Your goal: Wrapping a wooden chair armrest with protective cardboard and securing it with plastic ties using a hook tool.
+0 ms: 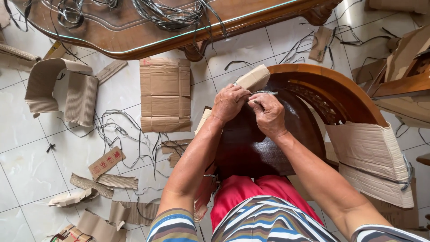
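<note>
Littering white tiled floor (27, 148): cardboard scraps (165, 94), black straps (116, 130), wooden table (134, 38).

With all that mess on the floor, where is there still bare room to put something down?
Bare tile lies left, between the curled corrugated cardboard and the torn scraps. Another patch sits under the table edge. Around the flat cardboard sheet, loose straps crowd the floor.

- We wear a short-sleeved shirt (264, 224) striped in blue, white, brown and tan.
- Our red trousers (251, 192) show below its hem.
- Our forearms and both hands are bare, without rings or watch.
</note>
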